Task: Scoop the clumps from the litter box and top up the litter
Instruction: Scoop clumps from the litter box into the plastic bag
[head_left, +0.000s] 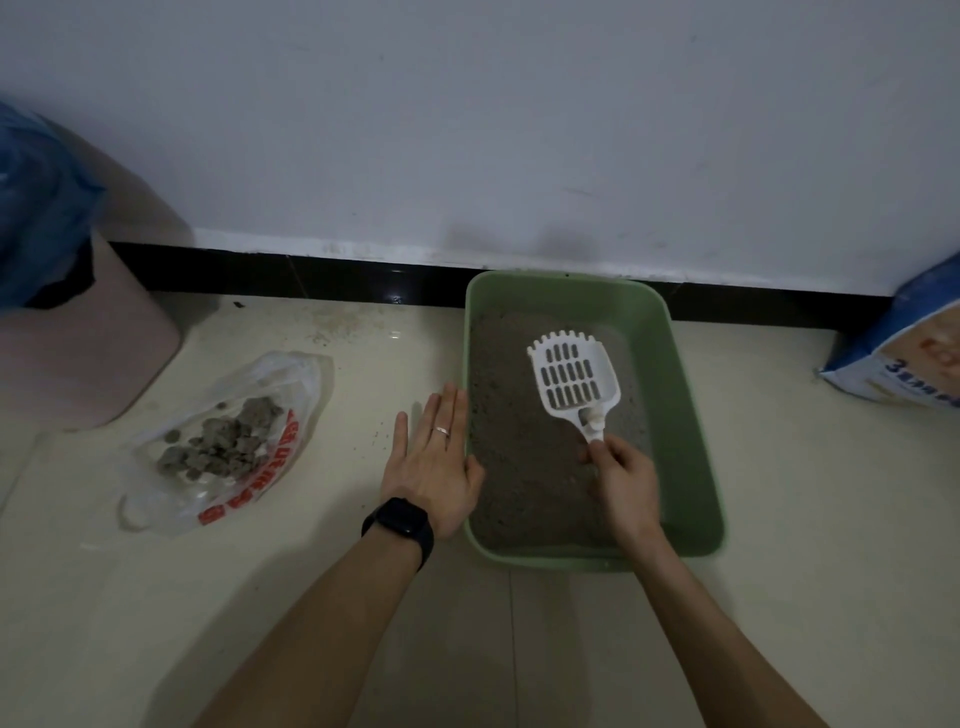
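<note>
A green litter box (691, 405) stands on the floor against the wall, holding grey litter (514, 467). My right hand (621, 480) grips the handle of a white slotted scoop (574, 376), whose empty head hangs over the litter. My left hand (434, 462) is flat and open, fingers together, pressed against the box's left outer wall; it wears a ring and a black watch. To the left a clear plastic bag (291, 415) with red print lies open on the floor, with a heap of grey clumps (223, 444) on it.
A pink bin (93, 353) with a blue liner (36, 208) stands at the far left. A blue and white litter bag (904, 358) leans by the wall at the right. A black skirting runs along the wall behind the box.
</note>
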